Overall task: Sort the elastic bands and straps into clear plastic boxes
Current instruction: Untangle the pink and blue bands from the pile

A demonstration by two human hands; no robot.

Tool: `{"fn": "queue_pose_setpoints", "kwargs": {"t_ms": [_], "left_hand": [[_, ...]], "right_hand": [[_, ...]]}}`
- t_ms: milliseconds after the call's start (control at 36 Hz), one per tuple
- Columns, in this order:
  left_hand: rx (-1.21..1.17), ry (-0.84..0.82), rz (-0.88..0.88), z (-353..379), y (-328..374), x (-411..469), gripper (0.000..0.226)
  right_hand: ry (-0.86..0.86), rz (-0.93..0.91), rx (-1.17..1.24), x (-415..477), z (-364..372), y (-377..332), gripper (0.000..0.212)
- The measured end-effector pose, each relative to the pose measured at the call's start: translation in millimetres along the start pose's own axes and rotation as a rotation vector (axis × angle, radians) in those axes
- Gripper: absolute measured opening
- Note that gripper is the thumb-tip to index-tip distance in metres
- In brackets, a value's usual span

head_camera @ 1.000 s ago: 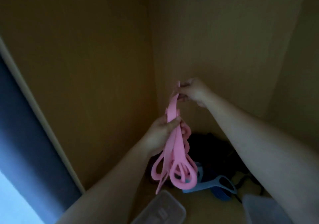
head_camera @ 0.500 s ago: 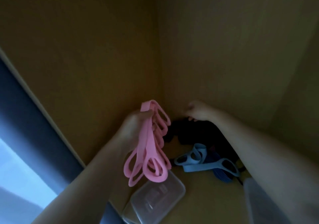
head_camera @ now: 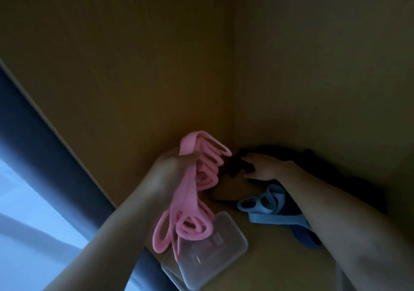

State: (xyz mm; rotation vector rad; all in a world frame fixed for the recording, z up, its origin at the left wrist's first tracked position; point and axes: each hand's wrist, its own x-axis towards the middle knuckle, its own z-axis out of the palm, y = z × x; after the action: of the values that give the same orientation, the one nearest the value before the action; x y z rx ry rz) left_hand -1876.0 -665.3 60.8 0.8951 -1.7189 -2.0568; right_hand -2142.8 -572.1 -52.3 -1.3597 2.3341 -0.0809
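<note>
The clear box [head_camera: 208,252] sits right at the shelf's front edge, maybe partly over it, so a forearm bump could tip it off. Left hand [head_camera: 172,172] is fisted round the pink bands [head_camera: 186,201], and the loops dangle just above the box. They're floppy, so some could land outside the rim. Blue bands [head_camera: 264,205] lie mid-shelf beside the right arm and might get dragged. Right hand [head_camera: 264,167] is on the black straps [head_camera: 280,151] in the back corner, fingers bent, but I can't tell if it's gripping.

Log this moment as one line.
left hand: grips pink bands, dangling over clear plastic box | right hand: on black straps, grip unclear | blue bands: lying loose
</note>
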Motion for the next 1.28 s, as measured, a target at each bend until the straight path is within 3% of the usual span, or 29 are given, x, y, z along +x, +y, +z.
{"fn": "queue_pose_setpoints", "kwargs": {"t_ms": [222,333,472,833,972,1167,1278], "left_hand": [[-0.014,0.156,0.021,-10,-3,-2,0.037],[-0.084,0.153,0.023,-13,-4,0,0.034],[-0.106,0.175,0.041,-11,-7,4,0.035],[-0.026,0.112,0.043,-7,-3,9,0.028],[-0.007,0.087,0.035,-5,1,12,0.027],[0.059,0.000,0.032,12,8,22,0.034],[0.060,-0.058,0.025,25,12,30,0.024]], "right_hand": [[-0.023,-0.149,-0.134,38,12,-17,0.070],[0.002,-0.201,-0.156,50,22,-29,0.073],[-0.059,-0.154,-0.136,55,31,-33,0.083],[-0.223,0.127,0.018,37,41,-31,0.142],[-0.283,0.147,-0.169,30,45,-23,0.140],[-0.313,0.217,-0.172,-5,42,14,0.137],[-0.359,0.315,-0.247,-27,39,33,0.136]]}}
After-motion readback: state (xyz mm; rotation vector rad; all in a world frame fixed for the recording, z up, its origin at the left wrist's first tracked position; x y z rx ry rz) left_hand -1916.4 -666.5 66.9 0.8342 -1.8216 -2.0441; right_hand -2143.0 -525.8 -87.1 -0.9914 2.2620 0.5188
